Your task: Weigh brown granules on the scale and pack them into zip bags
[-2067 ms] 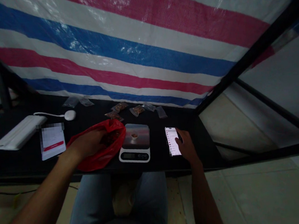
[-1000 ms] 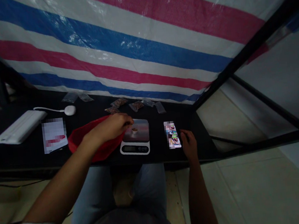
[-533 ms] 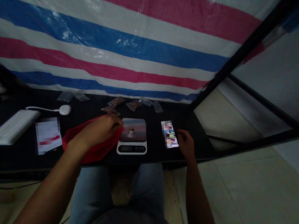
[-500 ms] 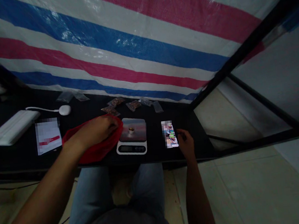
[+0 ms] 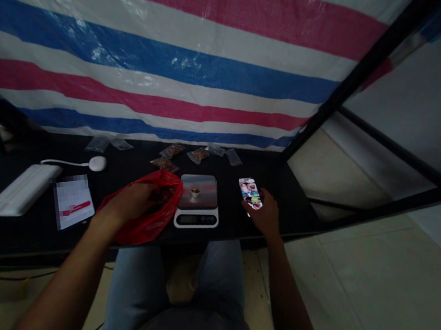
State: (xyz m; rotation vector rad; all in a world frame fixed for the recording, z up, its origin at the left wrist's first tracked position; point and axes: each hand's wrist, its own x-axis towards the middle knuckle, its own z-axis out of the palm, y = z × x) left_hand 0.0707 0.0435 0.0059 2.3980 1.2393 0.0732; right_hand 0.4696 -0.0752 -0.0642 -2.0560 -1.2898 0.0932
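Note:
My left hand (image 5: pixel 139 201) reaches into an open red plastic bag (image 5: pixel 152 227), its fingertips hidden among small brown bits. Right of the bag sits a kitchen scale (image 5: pixel 197 192) with a steel plate and a dark display. A tiny light-coloured cup (image 5: pixel 195 193) with something brownish inside stands on the plate. Over on the right, my right hand (image 5: pixel 267 212) is around the lower part of a smartphone (image 5: pixel 250 189), thumb at its left edge and fingers at its right. Its screen is lit, and it lies flat or nearly flat on the black table (image 5: pixel 222 186).
Small clear bags of brown bits (image 5: pixel 198 155) lie behind the scale, with flat clear bags (image 5: pixel 234 157) beside them. On the left are a white power bank (image 5: pixel 22 191), a white round puck on a cable (image 5: pixel 97 163) and another lit device (image 5: pixel 74 204). A striped sheet (image 5: pixel 155 72) hangs behind.
My left hand has moved down and left, deeper into the red bag, whose mouth now shows brown contents. My right hand has moved left from beside the smartphone onto it.

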